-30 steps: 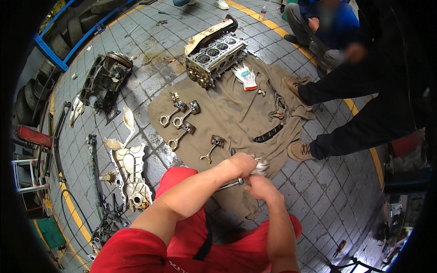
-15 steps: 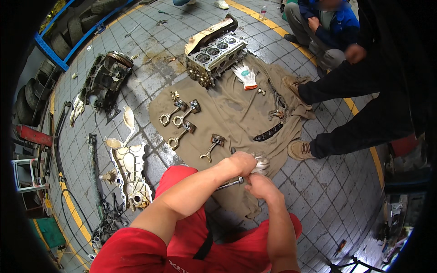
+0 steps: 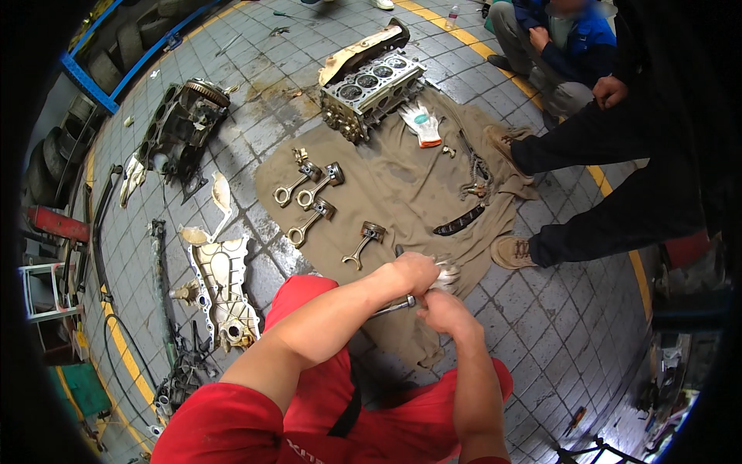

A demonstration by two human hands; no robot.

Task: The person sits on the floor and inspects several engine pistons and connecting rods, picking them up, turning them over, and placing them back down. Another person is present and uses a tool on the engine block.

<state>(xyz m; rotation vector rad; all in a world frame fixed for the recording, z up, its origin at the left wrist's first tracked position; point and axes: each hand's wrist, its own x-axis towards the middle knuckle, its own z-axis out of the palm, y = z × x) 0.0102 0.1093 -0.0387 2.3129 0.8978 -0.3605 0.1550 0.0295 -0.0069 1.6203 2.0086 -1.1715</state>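
Both my hands are close together over the near edge of a brown cloth [image 3: 402,193]. My left hand [image 3: 413,274] is closed, and so is my right hand [image 3: 447,312] just below and right of it. A pale, crumpled-looking thing [image 3: 446,272] shows beyond the fingers; its kind is unclear. From behind my left hand a short dark rod end [image 3: 399,251] sticks out. A shiny metal tool [image 3: 394,308] lies under the wrists. Left of the hands rests a piston with its connecting rod [image 3: 363,244], and farther off are several more pistons [image 3: 313,222].
An engine block [image 3: 372,93] stands at the cloth's far edge, a white glove [image 3: 421,125] beside it. Another dark engine block [image 3: 179,127] and a metal cover [image 3: 224,294] lie left. A standing person's shoe [image 3: 513,252] is at the right; another person [image 3: 560,54] crouches behind.
The view has shifted slightly. My hands stay together in nearly the same pose. The standing person's hand has moved a little.
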